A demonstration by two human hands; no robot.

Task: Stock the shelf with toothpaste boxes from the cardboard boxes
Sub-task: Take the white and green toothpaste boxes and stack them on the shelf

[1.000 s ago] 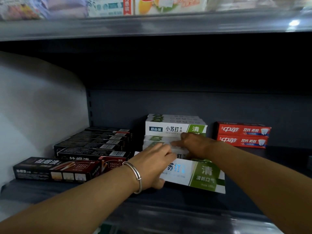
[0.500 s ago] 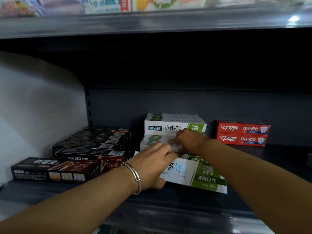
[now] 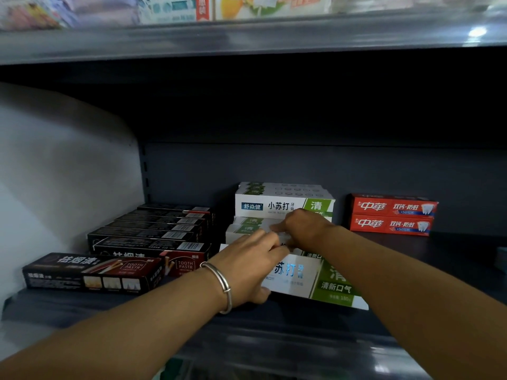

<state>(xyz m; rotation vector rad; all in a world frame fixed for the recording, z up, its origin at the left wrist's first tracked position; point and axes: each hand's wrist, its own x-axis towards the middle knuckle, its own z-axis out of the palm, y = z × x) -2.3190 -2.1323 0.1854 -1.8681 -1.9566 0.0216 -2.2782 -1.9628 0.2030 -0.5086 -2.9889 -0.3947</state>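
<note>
L hand (image 3: 251,266) grips front white-green box (image 3: 315,281), long axis left-right.

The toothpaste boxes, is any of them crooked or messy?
Yes. The front white-and-green box under both hands sits slanted, its right end sagging toward the shelf edge. The front black box is angled too. The red boxes are stacked straight.

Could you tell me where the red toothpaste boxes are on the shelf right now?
In the head view, the red toothpaste boxes sit stacked at the back right, right of the white-and-green boxes.
</note>
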